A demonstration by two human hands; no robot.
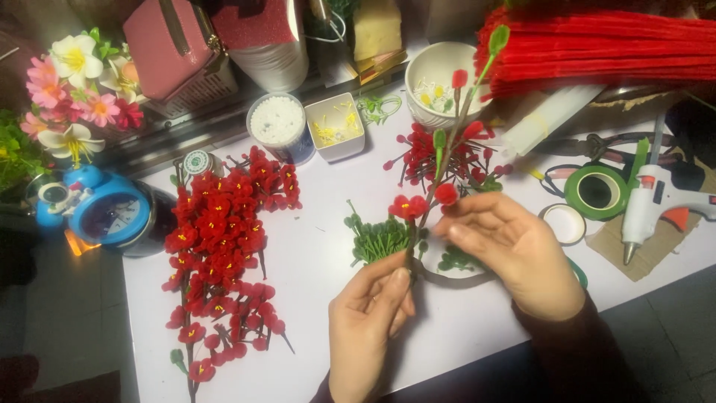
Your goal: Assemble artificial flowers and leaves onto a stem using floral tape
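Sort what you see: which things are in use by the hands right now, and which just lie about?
In use:
left hand pinching the flower stem
right hand at a red flower

Lying about:
finished red sprays
green tape roll
glue gun
blue alarm clock
white bowl

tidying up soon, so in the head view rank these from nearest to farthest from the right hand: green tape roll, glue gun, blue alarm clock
1. green tape roll, just to the outer side of the right hand
2. glue gun, beyond the tape at the right edge
3. blue alarm clock, far left

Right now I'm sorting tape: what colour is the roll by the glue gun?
Green tape roll, head view.
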